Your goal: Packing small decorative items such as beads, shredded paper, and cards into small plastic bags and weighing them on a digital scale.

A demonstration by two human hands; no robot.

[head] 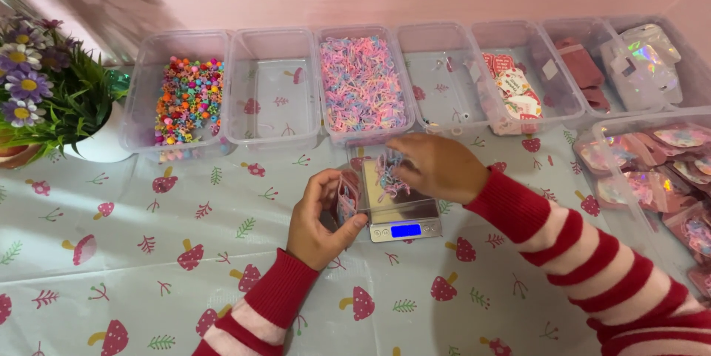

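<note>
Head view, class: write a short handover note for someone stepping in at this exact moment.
Left hand: holds a small clear pouch open beside the scale.
Right hand: fingers pinch a clump of pastel hair ties above the clear tray on the scale.
Supply: the bin of pastel ties stands just behind the scale; the bead bin is further left.
Done: some ties are on the scale and its display is lit.
Left: the ties are not yet in the pouch.
</note>
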